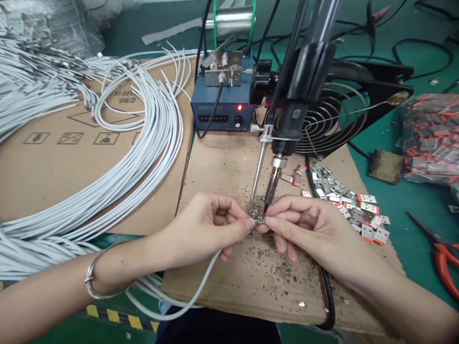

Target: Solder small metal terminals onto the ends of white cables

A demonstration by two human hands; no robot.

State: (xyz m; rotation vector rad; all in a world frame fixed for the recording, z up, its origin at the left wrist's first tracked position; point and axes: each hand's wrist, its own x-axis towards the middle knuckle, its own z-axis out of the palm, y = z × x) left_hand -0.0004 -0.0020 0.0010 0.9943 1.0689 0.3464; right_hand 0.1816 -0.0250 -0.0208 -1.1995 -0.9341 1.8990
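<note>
My left hand is closed in a pinch on the end of a white cable, which hangs down from it in a loop. Opposite it, my right hand pinches a small USB connector, mostly hidden by the fingertips. Cable end and connector meet between the two hands. Right above them is the tip of a mounted soldering iron. A thin metal solder feed tube reaches down to the same spot. Dark specks of solder lie on the cardboard underneath.
Loose USB connectors lie right of my right hand, near orange-handled pliers and a bag of connectors. Behind stand a blue solder feeder, a solder spool and a fan. Bundled white cables cover the left.
</note>
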